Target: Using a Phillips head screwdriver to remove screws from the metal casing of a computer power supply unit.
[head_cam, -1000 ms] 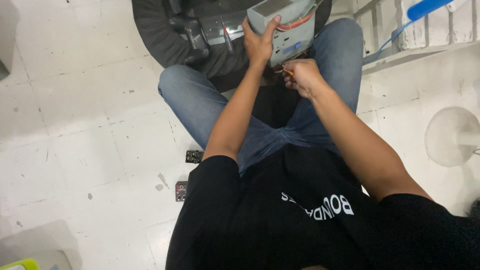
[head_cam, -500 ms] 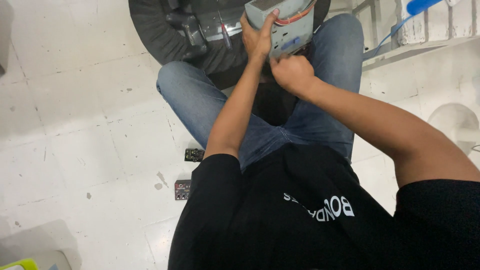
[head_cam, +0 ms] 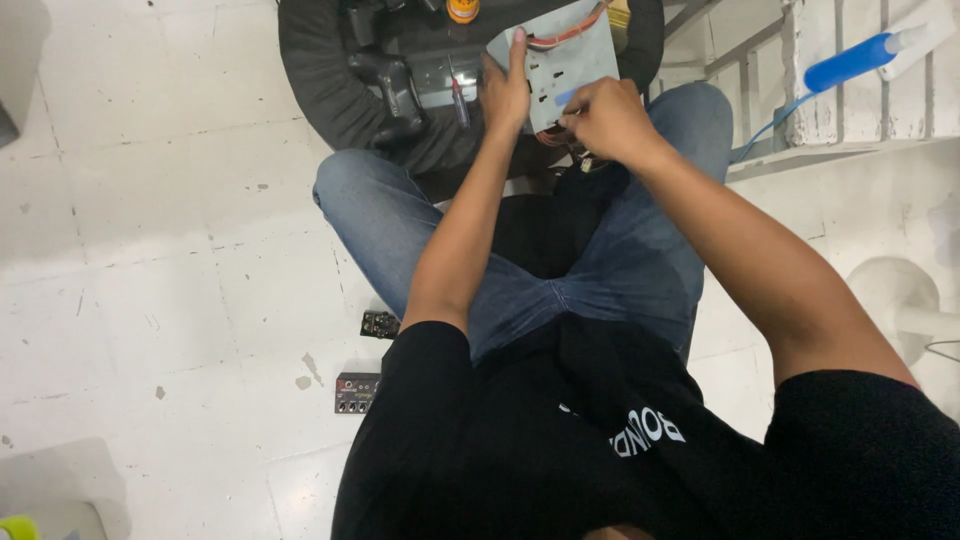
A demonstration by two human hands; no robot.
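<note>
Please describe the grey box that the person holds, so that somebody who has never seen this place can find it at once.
Follow the blue-jeaned knees up to the round black bag on the white tiled floor. Just above the knees, the left hand grips a flat grey metal box while the right hand works at its lower edge. It alone has orange wires.

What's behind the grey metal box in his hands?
Behind the grey metal box, gripped by the left hand and worked by the right hand, lies a black tool bag holding dark tools. The box hides the rest.

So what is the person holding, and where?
The left hand holds a grey box by its left edge. The right hand pinches something at its lower edge; what, cannot be told.
</note>
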